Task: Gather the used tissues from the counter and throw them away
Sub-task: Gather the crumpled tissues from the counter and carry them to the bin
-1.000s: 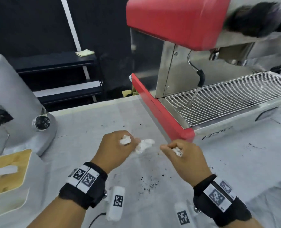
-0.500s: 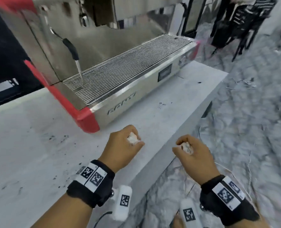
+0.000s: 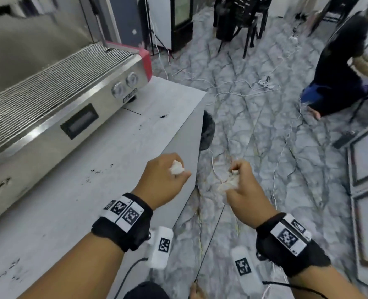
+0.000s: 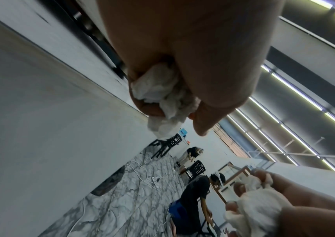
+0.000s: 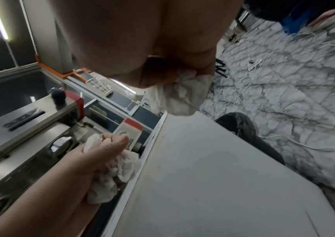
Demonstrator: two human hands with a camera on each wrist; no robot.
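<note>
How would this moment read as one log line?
left hand: grips tissue wad | right hand: grips crumpled tissue | counter: coffee specks

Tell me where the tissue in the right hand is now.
In the head view the tissue sits bunched in the right hand, out over the marble floor, just right of the counter edge.

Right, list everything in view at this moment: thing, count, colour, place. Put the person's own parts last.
tissue wads: two, white, one crumpled in each hand, left, right
espresso machine: one, steel with red end panel, on the counter at left
counter: one, pale grey, dotted with dark grounds
dark round object: one, on the floor past the counter's end, maybe a bin
cables: several, white, across the marbled floor
chairs: black, at the back
other person: one, dark clothes, far right
wrist bands: two, black with markers
left hand: over the counter's edge
right hand: over the floor
</note>
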